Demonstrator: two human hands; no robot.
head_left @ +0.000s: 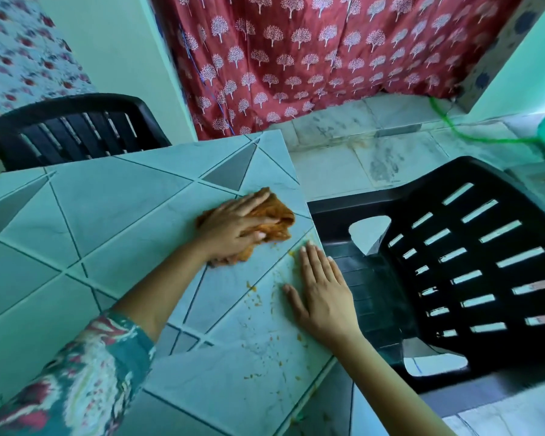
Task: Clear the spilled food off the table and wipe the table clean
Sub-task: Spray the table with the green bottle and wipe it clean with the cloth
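**Cloth under one palm, crumbs beside the other**

Blur softens my left hand and the orange-brown cloth bunched beneath it, so I cannot make out the weave or how much food the cloth carries. My fingers lie spread over its top, pressing it flat against the table near the far right corner; part of the cloth is hidden under my palm. My patterned sleeve is cut off by the lower left edge.

My right hand rests open, fingers straight and together, flat along the table's right edge, holding nothing. Its forearm runs out of view at the bottom.

Table surface is smooth, pale, marble-looking tile crossed by dark grout lines that form triangles, some filled grey. Small yellow-orange food crumbs lie scattered between my two hands and down toward the near edge, with a faint smear around them; the tiniest specks are hard to tell apart.

A black plastic chair with slotted back stands right against the table's right side, just beside my right hand. Another black chair sits at the far side. Behind hangs a red curtain printed with white trees, above a marble-tiled floor.
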